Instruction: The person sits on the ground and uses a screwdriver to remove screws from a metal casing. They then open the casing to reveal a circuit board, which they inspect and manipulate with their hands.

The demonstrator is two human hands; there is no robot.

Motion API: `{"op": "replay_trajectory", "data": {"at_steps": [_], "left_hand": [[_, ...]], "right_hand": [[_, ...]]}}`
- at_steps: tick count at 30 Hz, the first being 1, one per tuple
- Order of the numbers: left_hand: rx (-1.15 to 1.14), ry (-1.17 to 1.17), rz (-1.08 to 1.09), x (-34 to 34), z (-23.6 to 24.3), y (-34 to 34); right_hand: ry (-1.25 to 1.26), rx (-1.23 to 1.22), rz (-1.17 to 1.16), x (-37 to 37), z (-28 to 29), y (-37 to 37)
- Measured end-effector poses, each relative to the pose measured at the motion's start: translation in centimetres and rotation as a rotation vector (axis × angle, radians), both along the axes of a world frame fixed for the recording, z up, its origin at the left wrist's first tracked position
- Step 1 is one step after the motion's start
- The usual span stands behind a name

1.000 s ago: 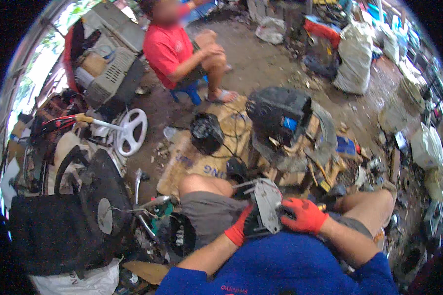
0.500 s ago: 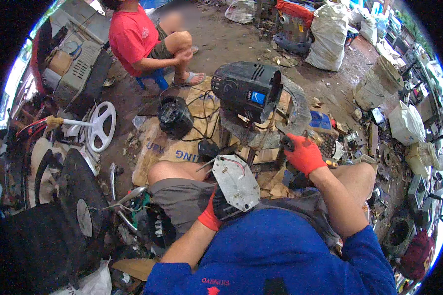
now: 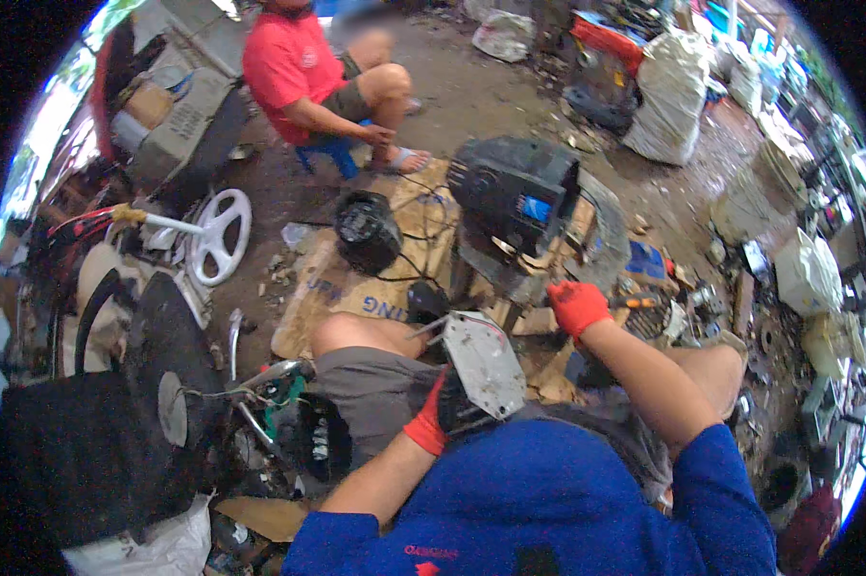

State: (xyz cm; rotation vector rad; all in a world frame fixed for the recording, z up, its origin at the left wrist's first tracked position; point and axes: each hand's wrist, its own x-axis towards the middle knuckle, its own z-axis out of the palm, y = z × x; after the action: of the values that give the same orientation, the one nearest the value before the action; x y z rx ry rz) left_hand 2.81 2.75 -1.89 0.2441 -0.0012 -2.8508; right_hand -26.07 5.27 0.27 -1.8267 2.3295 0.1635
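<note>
My left hand [image 3: 437, 408], in a red and black glove, grips a grey metal plate [image 3: 484, 360] with cut corners and small holes. A dark part sits under the plate, and thin rods stick out from its upper left. In a red glove, my right hand [image 3: 579, 307] is closed near the front of a round, worn stand [image 3: 606, 226]; what its fingers hold is hidden and blurred. On that stand lies a black plastic housing [image 3: 515, 197] with a blue label. An orange-handled tool [image 3: 635, 301] lies just right of my right hand.
A black motor-like unit [image 3: 367, 232] with a cable rests on flattened cardboard [image 3: 308, 312]. At the far left sits a person in a red shirt [image 3: 294, 62]. A white wheel [image 3: 224, 237] and scrap lie left; a white sack [image 3: 668, 101] and buckets stand right.
The whole view has shifted, so things sit further right and slightly lower. My right hand has moved down toward me, and the blade near its fingers no longer shows clearly. The plate stays in my left hand.
</note>
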Motion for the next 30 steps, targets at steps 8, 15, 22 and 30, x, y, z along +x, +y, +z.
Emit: {"op": "replay_trajectory", "data": {"at_steps": [8,15,22,30], "left_hand": [[-0.042,0.144,-0.047,0.5,-0.1,-1.6],[-0.077,0.312,0.015,-0.4,1.1,-1.5],[0.082,-0.236,0.051,-0.8,-1.9,-0.5],[-0.269,-0.349,0.050,-0.8,3.1,-0.9]], "right_hand": [[0.082,-0.013,0.051,-0.4,-2.4,-0.4],[0.080,0.051,0.116,-0.6,-3.1,-0.9],[0.018,-0.110,0.109,-0.9,1.8,0.3],[-0.157,-0.555,0.356,10.4,21.8,-3.5]]}}
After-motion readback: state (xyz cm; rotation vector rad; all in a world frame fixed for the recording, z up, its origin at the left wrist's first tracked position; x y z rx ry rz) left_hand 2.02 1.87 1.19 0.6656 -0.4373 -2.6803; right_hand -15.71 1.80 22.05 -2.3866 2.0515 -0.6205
